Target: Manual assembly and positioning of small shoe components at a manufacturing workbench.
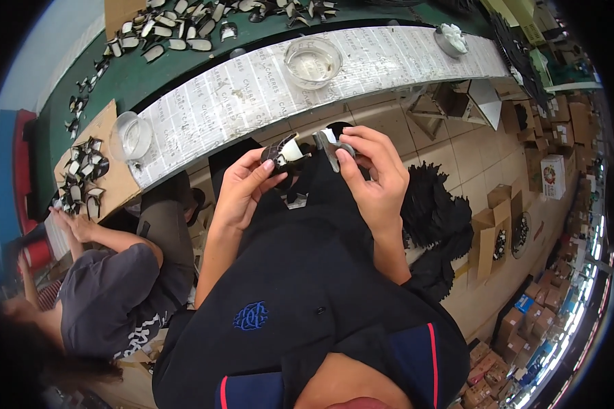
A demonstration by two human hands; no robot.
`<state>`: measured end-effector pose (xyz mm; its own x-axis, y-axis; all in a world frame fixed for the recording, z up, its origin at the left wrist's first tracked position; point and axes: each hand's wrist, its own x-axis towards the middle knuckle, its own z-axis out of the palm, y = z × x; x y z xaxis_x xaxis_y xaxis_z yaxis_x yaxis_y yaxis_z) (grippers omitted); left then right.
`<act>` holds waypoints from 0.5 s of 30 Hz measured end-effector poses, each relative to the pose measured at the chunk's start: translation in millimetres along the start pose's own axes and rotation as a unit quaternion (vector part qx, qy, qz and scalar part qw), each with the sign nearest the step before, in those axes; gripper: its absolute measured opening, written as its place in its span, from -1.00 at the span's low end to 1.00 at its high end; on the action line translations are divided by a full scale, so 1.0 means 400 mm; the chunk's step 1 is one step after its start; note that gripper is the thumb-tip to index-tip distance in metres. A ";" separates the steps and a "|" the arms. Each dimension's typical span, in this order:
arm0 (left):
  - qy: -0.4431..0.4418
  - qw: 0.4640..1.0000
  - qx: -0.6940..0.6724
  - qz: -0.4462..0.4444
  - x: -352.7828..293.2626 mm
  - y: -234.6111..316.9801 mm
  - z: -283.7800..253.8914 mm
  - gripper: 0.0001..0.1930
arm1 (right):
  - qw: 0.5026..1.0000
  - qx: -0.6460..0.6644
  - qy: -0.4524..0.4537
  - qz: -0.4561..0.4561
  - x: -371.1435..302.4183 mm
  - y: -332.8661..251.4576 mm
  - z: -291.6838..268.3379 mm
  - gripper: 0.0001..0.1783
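Observation:
My left hand [242, 185] is closed on a small dark, glossy shoe-heel-like piece [278, 153] with a scaly pattern; its white inner side is turned to the right. Facing it, my right hand [376, 170] pinches a flat grey piece [329, 154] between thumb and fingers. A white patch shows at its upper end; its exact kind I cannot make out. Both pieces are held over my lap, a small gap apart, just below the edge of the bench covering [242, 92].
A clear dish [312, 63] stands beyond my hands, another clear bowl [131, 136] to the left. Back right is a bowl of white wads [451, 39]. Similar dark pieces [177, 24] lie on the green surface. A co-worker [109, 293] sits left; black strips [433, 218] hang right.

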<state>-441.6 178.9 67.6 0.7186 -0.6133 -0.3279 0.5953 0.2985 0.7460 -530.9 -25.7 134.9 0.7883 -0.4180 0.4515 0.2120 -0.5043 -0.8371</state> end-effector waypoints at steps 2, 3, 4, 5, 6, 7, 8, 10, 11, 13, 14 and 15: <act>0.003 1.000 -0.005 0.008 -0.015 0.003 -0.004 -0.72 | 1.000 0.013 -0.008 -0.012 -0.015 -0.011 0.014 -0.77; 0.004 1.000 -0.011 0.012 -0.024 0.004 -0.004 -0.74 | 1.000 0.003 -0.019 -0.020 -0.021 -0.016 0.020 -0.77; 0.006 1.000 -0.011 0.018 -0.036 0.004 -0.003 -0.74 | 0.999 -0.008 -0.030 -0.028 -0.029 -0.020 0.026 -0.76; 0.014 0.999 -0.026 0.018 -0.045 0.004 0.001 -0.76 | 0.999 -0.007 -0.031 -0.033 -0.037 -0.021 0.032 -0.76; 0.023 0.999 -0.042 0.018 -0.053 0.004 0.001 -0.78 | 0.999 -0.006 -0.029 -0.029 -0.046 -0.018 0.039 -0.76; 0.022 0.999 -0.043 0.022 -0.059 0.006 0.000 -0.78 | 0.999 -0.005 -0.026 -0.024 -0.053 -0.018 0.044 -0.77; 0.021 0.998 -0.047 0.028 -0.068 0.002 -0.003 -0.78 | 0.999 -0.005 -0.028 -0.027 -0.063 -0.019 0.046 -0.77; 0.020 0.998 -0.051 0.035 -0.081 -0.007 -0.013 -0.79 | 1.000 0.008 -0.001 -0.022 -0.080 -0.021 0.047 -0.77; 0.023 0.998 -0.047 0.042 -0.087 -0.011 -0.023 -0.80 | 1.000 0.007 0.000 -0.023 -0.092 -0.023 0.045 -0.77; 0.024 0.998 -0.042 0.048 -0.094 -0.027 -0.033 -0.81 | 1.000 0.024 0.018 -0.006 -0.114 -0.024 0.036 -0.78; 0.021 0.998 -0.039 0.052 -0.097 -0.030 -0.035 -0.78 | 0.999 0.022 0.023 -0.006 -0.118 -0.029 0.033 -0.78; 0.018 0.998 -0.036 0.055 -0.100 -0.032 -0.036 -0.75 | 0.999 0.028 0.028 0.000 -0.122 -0.033 0.029 -0.78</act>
<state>-472.9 210.3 62.7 0.7931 -0.5469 -0.2679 0.5352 0.4158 0.7353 -565.4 10.3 120.3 0.7555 -0.4606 0.4659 0.2449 -0.4610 -0.8529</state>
